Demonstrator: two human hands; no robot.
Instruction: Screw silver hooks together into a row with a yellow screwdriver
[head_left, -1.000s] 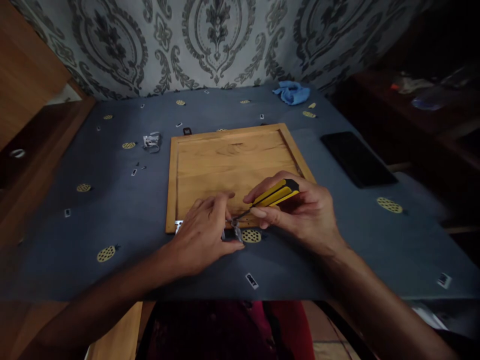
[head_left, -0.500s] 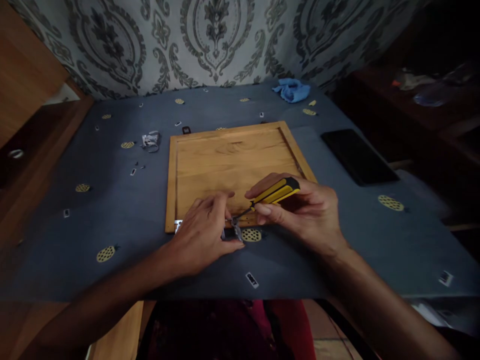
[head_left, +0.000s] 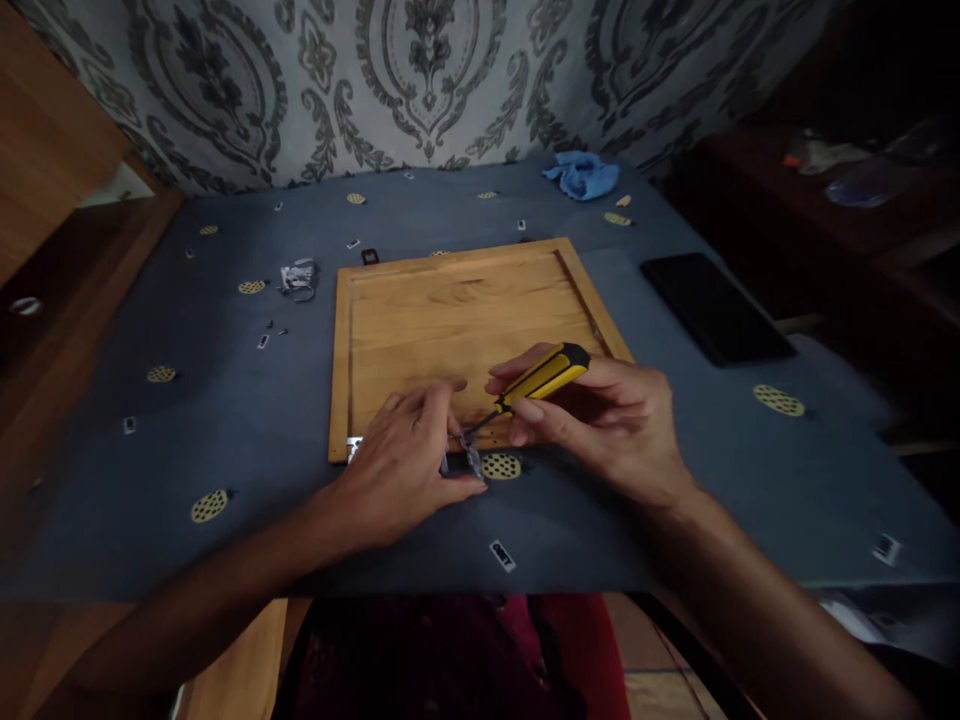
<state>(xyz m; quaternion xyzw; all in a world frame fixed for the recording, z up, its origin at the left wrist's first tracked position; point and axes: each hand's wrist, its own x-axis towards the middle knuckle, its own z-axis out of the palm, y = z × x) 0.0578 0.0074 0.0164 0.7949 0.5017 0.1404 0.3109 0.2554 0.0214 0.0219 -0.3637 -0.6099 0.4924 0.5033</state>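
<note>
Blue cloth (head_left: 225, 420) covers the table, and the wooden panel (head_left: 450, 320) lies flat on it, with a black phone (head_left: 712, 308) off to its right. Right hand (head_left: 600, 425) is wrapped around the yellow-and-black screwdriver (head_left: 544, 372), tip angled down-left to the panel's near edge. Left hand (head_left: 405, 465) curls there, fingers pinching a small metal fitting (head_left: 471, 455) against that edge, right where the tip lands.

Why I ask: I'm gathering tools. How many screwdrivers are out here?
1. The yellow-and-black screwdriver is in the right hand, tip on a metal fitting the left hand holds at the near edge of the wooden panel. Others may be hidden in the dark sides.
</note>
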